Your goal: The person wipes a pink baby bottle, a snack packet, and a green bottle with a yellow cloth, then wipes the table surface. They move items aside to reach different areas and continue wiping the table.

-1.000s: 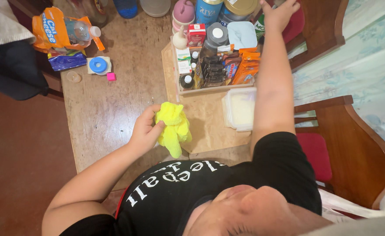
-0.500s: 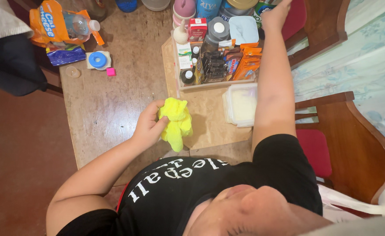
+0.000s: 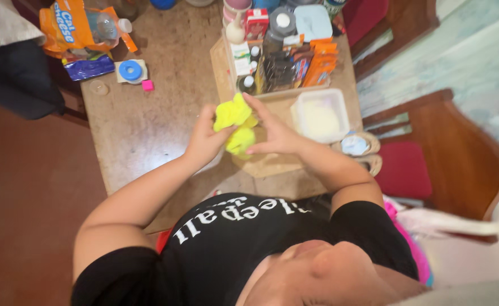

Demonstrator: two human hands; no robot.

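Crumpled bright yellow cloth [image 3: 235,122] sits up off the brown speckled tabletop [image 3: 147,124], held between both hands near the middle of the table, just in front of the cardboard tray [image 3: 226,68] of bottles and sachets. Left hand [image 3: 204,139] has its grip closed on the cloth's left side, thumb and fingers bunched into the fabric. Right hand [image 3: 275,133] lies flatter, fingers spread along the cloth's right side, grip holding it more by pressing than pinching, I'd say. From my seat the cloth looks wadded, upper lump and lower lump. To handle it well I'd judge both hands need to take clean edges rather than the wad, and to keep it clear of the tray. Just right of the hands a white lidded plastic tub [image 3: 320,116] rests on the tabletop, touching nothing I can see. Further out: round blue tape roll [image 3: 130,70] and orange snack bag [image 3: 71,28] at the far left, red-cushioned wooden chair [image 3: 430,164] at right
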